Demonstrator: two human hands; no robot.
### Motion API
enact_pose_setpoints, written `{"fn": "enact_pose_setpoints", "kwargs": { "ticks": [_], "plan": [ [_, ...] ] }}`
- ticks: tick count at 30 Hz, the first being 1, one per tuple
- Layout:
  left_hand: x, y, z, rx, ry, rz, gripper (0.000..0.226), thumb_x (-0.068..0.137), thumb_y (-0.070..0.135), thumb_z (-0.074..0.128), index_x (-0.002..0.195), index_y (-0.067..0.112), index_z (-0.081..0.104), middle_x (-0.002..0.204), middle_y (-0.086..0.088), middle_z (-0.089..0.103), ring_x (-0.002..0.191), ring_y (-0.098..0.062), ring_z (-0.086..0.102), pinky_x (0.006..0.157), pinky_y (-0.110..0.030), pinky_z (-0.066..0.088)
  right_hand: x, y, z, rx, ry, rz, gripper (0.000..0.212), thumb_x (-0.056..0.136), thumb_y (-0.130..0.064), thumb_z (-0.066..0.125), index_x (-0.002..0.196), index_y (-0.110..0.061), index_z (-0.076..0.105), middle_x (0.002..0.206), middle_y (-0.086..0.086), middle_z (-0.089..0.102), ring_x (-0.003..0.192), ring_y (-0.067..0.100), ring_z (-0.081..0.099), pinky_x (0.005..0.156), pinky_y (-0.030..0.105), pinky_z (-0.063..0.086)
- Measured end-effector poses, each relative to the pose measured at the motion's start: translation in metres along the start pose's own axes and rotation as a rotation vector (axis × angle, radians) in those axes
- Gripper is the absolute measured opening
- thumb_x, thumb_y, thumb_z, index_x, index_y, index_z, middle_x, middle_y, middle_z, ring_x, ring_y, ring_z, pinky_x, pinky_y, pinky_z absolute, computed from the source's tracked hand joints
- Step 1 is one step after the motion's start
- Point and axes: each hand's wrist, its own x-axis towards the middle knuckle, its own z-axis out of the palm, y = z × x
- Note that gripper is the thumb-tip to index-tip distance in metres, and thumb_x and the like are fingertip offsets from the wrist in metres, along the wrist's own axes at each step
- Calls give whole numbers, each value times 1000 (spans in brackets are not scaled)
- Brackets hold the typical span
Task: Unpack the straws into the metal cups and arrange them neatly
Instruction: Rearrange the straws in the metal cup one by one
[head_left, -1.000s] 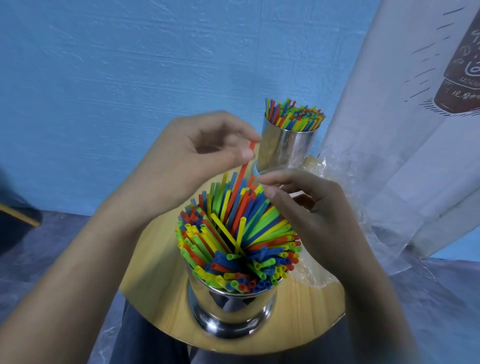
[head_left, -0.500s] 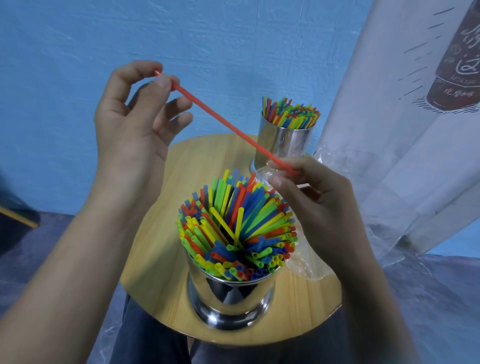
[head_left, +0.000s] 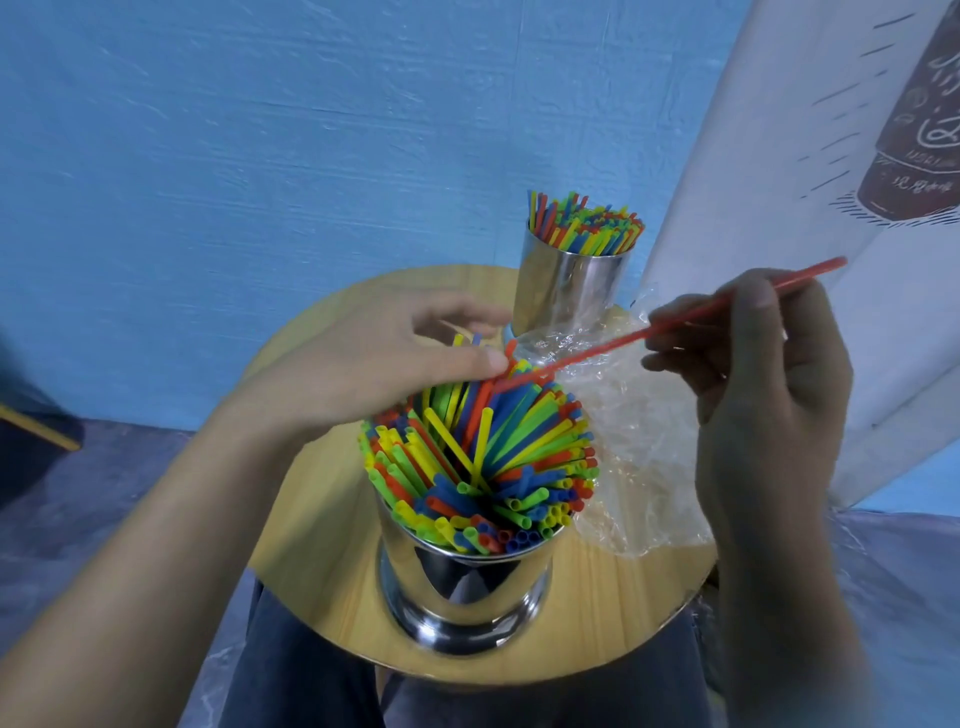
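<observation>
Over the near cup (head_left: 467, 587), on our round table (head_left: 311, 545): one red straw (head_left: 685, 319), slanted, pinched near its top by our right hand (head_left: 769, 395); low tip at the packed straws (head_left: 483, 457), beside the thumb of our left hand (head_left: 374, 358), grip there unclear. We judge: reseating a stray. Next, stand it upright, press level.

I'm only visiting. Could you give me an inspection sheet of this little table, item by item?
Surface: round wooden table.
Job's things: near metal cup packed with splayed coloured straws; far metal cup also full; red straw slanting from the right hand down to the near cup.
Clutter: crumpled clear plastic bag, right of the near cup.
Hands: right hand pinches the red straw's upper part; left hand over the near cup, thumb by the straw's low end, grip unclear.
Cables: nothing seen.
Surroundings: blue wall, white printed banner, grey floor.
</observation>
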Motion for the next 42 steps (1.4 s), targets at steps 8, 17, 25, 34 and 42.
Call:
{"fn": "enact_pose_setpoints", "kwargs": {
  "ticks": [8,17,25,34,42],
  "plan": [
    [4,10,4,85,-29,-5,12,97,26,69,96,29,80,90,12,79,83,-7,75,90,-40,60,-6,4,6,-278,-265,-64,18,109,-11,45,98,-20,56,88,2,69,77,20,68,66,30,57],
    [6,12,0,-117,166,196,5,93,23,73,95,24,78,92,6,77,90,-3,71,83,-20,51,-11,16,12,-381,-376,-54,27,98,-19,70,117,-36,62,86,-9,70,84,16,70,75,30,57],
    [7,16,-13,-705,684,440,9,102,16,59,101,21,67,89,6,68,77,-13,64,71,-27,51,-10,19,10,-469,-489,-33,14,97,-31,61,99,-40,72,96,-19,69,95,12,67,72,23,54],
    [3,6,-8,-1000,708,321,5,104,16,58,100,18,58,91,4,69,83,-15,68,74,-24,54,-9,21,13,-315,-382,-10,20,103,-16,60,114,-29,71,87,-10,73,83,14,69,71,30,57],
    [1,-8,0,-575,492,28,8,98,21,66,91,19,66,87,3,77,86,-16,73,85,-33,59,-3,7,5,79,-124,134,15,89,-23,66,101,-14,69,93,6,77,81,21,70,72,30,57]
  ]
}}
